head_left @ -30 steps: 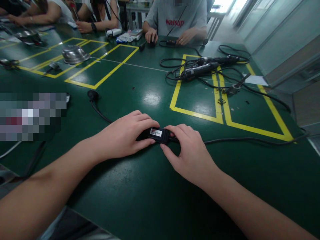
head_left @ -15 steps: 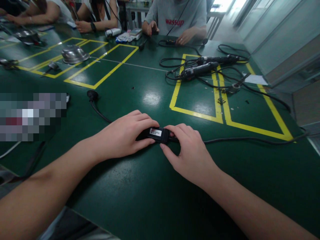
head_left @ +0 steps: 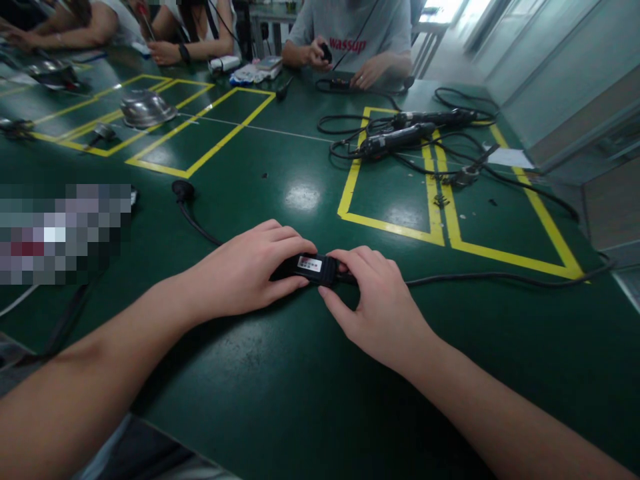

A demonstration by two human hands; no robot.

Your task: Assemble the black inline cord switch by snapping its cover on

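Note:
A small black box with a white label point(head_left: 311, 266) lies on the green table point(head_left: 280, 373), in line with a black cable point(head_left: 500, 277) that runs off to the right. My left hand point(head_left: 245, 270) wraps over its left end, fingers closed around it. My right hand point(head_left: 380, 307) grips its right end where the cable enters, thumb below and fingers curled on top. Another black cable with a plug point(head_left: 184, 191) leads away from under my left hand toward the far left.
Two black electric screwdrivers point(head_left: 400, 137) with tangled cords lie in a yellow-taped square at the far right. A metal bowl point(head_left: 145, 108) sits at the far left. People sit along the far edge; one in a grey shirt point(head_left: 350, 33) holds a small dark object.
My hands and the black box have stayed put. The person in the grey shirt across the table has lifted a small dark object off the table.

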